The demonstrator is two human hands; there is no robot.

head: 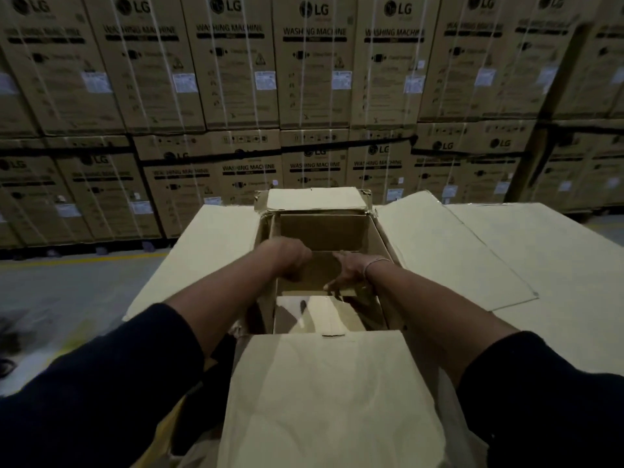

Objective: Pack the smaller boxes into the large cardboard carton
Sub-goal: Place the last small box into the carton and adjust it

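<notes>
Small box (315, 270) sits low in carton (381, 238), btwn your hands: L hand (292, 261) curls over its left edge, R hand (347, 273) presses open-fingered on its right.

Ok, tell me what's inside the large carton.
A small brown box, held between the left hand and right hand, and a paler cardboard piece nearer the camera. The large carton's floor and anything beneath them is hidden.

Between my left hand (291, 261) and right hand (349, 273) a small box (317, 270) sits in the carton (381, 243), washing-machine cartons (314, 79) stacked behind.
</notes>
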